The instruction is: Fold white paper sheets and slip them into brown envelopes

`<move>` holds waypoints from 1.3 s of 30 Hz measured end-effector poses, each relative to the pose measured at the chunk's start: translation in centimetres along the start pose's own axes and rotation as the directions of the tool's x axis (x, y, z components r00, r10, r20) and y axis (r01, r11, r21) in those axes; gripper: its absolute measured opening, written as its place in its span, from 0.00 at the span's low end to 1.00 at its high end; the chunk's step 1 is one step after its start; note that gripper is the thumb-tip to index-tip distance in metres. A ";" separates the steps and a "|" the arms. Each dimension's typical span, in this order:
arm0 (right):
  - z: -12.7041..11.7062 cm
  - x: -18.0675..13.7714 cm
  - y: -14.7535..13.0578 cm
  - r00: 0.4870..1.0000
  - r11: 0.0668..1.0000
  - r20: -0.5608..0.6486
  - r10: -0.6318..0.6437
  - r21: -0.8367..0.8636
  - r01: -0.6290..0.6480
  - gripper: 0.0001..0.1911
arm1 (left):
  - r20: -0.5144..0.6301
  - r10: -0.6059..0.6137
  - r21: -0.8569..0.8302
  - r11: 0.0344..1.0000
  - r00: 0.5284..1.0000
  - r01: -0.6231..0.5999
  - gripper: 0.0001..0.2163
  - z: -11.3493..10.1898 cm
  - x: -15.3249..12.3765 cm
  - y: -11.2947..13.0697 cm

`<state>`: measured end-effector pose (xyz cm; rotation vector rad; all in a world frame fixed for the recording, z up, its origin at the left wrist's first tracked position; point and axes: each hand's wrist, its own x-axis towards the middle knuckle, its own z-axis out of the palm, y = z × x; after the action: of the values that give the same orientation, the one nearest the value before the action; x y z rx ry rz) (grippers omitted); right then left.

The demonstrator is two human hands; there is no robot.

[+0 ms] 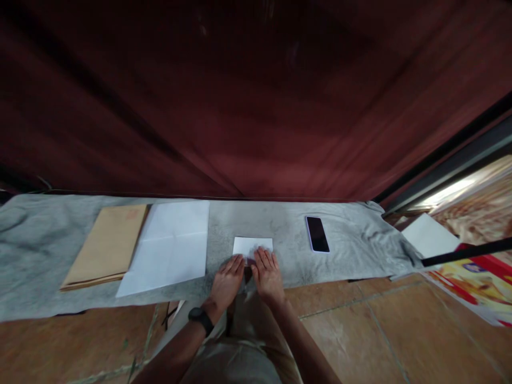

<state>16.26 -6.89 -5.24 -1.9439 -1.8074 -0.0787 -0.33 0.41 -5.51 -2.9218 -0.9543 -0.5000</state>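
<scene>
A small white rectangle of paper (244, 245), apparently folded, lies near the front edge of the grey cloth. My right hand (269, 274) rests on its lower right part, fingers stretched out and lying flat. At the lower left corner is my left hand (229, 282), its fingers extended and close together, touching or right beside the paper's edge. Both thumbs point toward each other. The paper's lower edge is partly hidden by my fingers.
Left of my hands lie a large creased white sheet (172, 245) and a stack of brown envelopes or paper (106, 242). A phone (317, 233) lies to the right. The grey cloth (280, 213) covers a narrow bench before a dark red curtain (248, 133). A printed box (476, 285) is at far right.
</scene>
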 end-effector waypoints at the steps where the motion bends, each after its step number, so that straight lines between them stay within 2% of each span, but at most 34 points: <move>1: 0.3 -0.1 -0.1 1.000 1.000 -0.002 -0.014 0.000 0.014 0.23 | -0.004 -0.010 0.013 1.000 1.000 0.010 0.20 0.0 0.0 0.2; 5: 1.0 -0.8 0.0 1.000 1.000 -0.003 -0.021 -0.013 0.021 0.24 | -0.031 -0.020 0.033 0.999 0.999 0.021 0.19 -0.4 0.1 0.7; 10: 0.3 0.0 0.7 0.997 0.998 0.051 -0.050 -0.031 0.052 0.28 | -0.067 0.001 0.020 1.000 0.998 0.000 0.17 -1.2 0.9 0.6; 17: 0.3 0.6 1.8 0.991 0.993 0.059 -0.120 0.016 0.120 0.28 | -0.058 0.002 0.050 0.999 0.998 0.001 0.19 -0.7 0.4 0.1; 22: 0.1 0.1 1.6 0.995 0.992 0.021 -0.095 0.084 0.093 0.24 | -0.023 -0.014 0.076 0.997 1.000 0.015 0.19 -0.3 0.0 0.2; 27: 0.5 0.0 1.2 0.998 0.997 -0.017 -0.057 0.054 0.058 0.22 | 0.010 -0.015 0.085 0.996 1.000 0.014 0.19 -0.2 -0.2 0.5; 34: 1.8 -0.1 1.4 0.997 0.997 -0.074 -0.033 0.061 0.038 0.23 | -0.012 -0.050 -0.006 0.999 0.999 0.050 0.11 -0.4 -0.4 0.8; 39: 1.9 0.3 1.1 0.997 0.999 -0.073 0.019 0.041 -0.016 0.24 | -0.022 -0.136 -0.103 0.986 0.990 0.133 0.10 -0.6 0.9 0.7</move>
<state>16.82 -5.92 -7.14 -1.9039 -1.7312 -0.1050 0.60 0.33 -4.65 -2.9420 -1.1625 -0.6133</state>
